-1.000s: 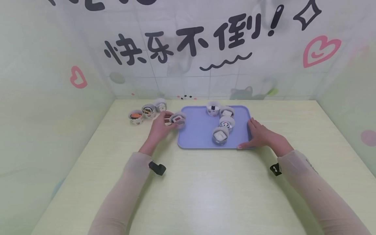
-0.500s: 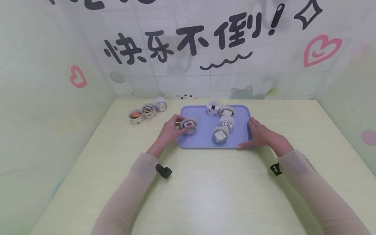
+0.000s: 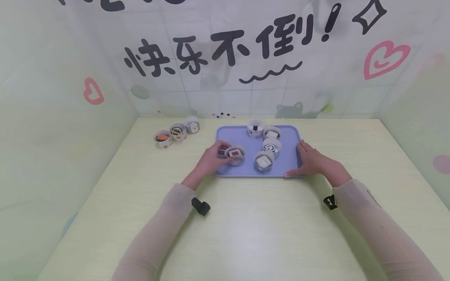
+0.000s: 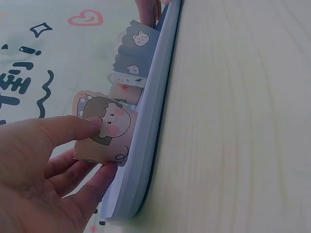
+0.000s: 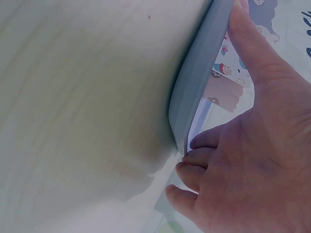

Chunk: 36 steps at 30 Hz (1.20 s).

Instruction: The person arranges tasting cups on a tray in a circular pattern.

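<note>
shifted rightward since the earlier head frames: one small cup (image 3: 236,156), carried by the left hand (image 3: 211,157) from the left edge of the tray (image 3: 230,134) to a position over its left half. from my remote station i see this hand pinching the cup between thumb and fingertips; i cannot tell whether the base touches the tray. the left wrist view shows me a cartoon face on the cup's side. the right hand (image 3: 313,160), unmoved, grips the tray's near right corner, thumb along the near rim, fingers bent against the right end. to the right of the pinched cup, and apart from it, i count four cups on the tray: the rear cup (image 3: 255,129), the white-filled cup (image 3: 272,135), the spiral-patterned cup (image 3: 271,147) and the near cup (image 3: 263,162). left of the tray, on the counter (image 3: 246,226), three upright cups (image 3: 177,132) form a slanting row, the nearest with an orange top.
</note>
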Tool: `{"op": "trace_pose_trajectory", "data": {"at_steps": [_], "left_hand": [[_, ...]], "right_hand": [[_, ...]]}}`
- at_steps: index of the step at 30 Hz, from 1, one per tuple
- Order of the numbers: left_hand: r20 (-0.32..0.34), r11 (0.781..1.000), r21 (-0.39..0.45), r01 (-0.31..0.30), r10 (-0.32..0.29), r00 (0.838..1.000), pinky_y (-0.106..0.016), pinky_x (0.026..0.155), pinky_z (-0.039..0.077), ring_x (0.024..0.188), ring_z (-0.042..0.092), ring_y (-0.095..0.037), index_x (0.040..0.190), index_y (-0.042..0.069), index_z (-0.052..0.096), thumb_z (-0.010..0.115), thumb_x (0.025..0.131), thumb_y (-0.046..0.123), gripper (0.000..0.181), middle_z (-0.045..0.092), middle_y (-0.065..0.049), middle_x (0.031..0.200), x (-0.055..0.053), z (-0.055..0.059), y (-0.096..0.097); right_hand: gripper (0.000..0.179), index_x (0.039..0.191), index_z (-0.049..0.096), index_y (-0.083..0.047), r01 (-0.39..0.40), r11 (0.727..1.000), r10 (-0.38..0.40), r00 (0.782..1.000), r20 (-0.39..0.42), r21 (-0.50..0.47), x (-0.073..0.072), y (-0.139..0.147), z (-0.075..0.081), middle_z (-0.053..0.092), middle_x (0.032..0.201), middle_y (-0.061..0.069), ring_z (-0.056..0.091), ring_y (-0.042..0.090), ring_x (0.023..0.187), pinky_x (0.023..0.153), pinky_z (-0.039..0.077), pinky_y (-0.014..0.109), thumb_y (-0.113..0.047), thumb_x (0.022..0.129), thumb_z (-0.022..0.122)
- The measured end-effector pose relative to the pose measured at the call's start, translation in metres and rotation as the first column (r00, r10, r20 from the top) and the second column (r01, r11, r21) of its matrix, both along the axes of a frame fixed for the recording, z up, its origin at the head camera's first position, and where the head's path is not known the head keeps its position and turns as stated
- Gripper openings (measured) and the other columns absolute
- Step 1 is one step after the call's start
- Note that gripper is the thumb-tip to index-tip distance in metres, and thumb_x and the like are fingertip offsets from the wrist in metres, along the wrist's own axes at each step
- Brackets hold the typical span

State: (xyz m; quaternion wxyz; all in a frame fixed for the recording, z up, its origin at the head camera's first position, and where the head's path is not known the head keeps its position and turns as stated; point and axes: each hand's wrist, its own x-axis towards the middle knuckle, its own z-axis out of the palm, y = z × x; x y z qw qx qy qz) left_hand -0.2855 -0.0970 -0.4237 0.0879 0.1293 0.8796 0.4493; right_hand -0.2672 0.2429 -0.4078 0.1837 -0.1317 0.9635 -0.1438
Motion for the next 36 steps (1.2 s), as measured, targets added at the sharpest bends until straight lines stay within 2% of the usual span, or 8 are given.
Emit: {"op": "trace_pose_trajectory", "data": {"at_steps": [8,17,29,36], "left_hand": [[0.014,0.996,-0.003,0.094,-0.093,0.996,-0.042,0.114,0.044,0.125,0.060,-0.031,0.131,0.004,0.053,0.076,0.086,0.010,0.051,0.063,-0.016,0.131,0.000,-0.003,0.006],[0.039,0.984,0.055,0.172,-0.174,0.984,-0.040,0.112,0.047,0.127,0.059,-0.032,0.133,0.000,0.051,0.075,0.086,0.006,0.054,0.060,-0.019,0.133,0.000,-0.006,0.010],[0.049,0.975,0.047,0.217,-0.219,0.975,-0.039,0.112,0.047,0.128,0.058,-0.032,0.137,0.000,0.049,0.077,0.084,0.008,0.060,0.060,-0.018,0.136,0.007,-0.007,0.014],[0.029,0.970,0.034,0.242,-0.243,0.970,-0.039,0.112,0.046,0.128,0.058,-0.030,0.137,0.002,0.049,0.076,0.086,0.008,0.058,0.060,-0.016,0.136,0.001,-0.009,0.014]], "right_hand": [[0.133,0.150,0.005,0.020,0.002,1.000,-0.002,1.000,0.006,-0.002,0.000,0.000,0.001,0.000,0.157,0.043,0.006,0.058,0.147,0.122,0.015,0.064,-0.061,0.075,0.078],[0.133,0.150,0.005,0.020,0.001,1.000,-0.001,1.000,-0.001,0.004,0.000,0.000,0.000,0.000,0.157,0.043,0.006,0.057,0.147,0.122,0.015,0.064,-0.062,0.075,0.078],[0.133,0.150,0.004,0.020,0.006,1.000,-0.006,1.000,0.014,0.008,0.000,0.000,-0.005,-0.001,0.157,0.042,0.006,0.057,0.147,0.122,0.015,0.063,-0.062,0.075,0.078],[0.132,0.150,0.004,0.020,-0.001,0.999,0.000,1.000,0.012,0.033,-0.005,0.000,-0.002,-0.001,0.158,0.042,0.005,0.056,0.148,0.123,0.013,0.063,-0.062,0.076,0.077]]}}
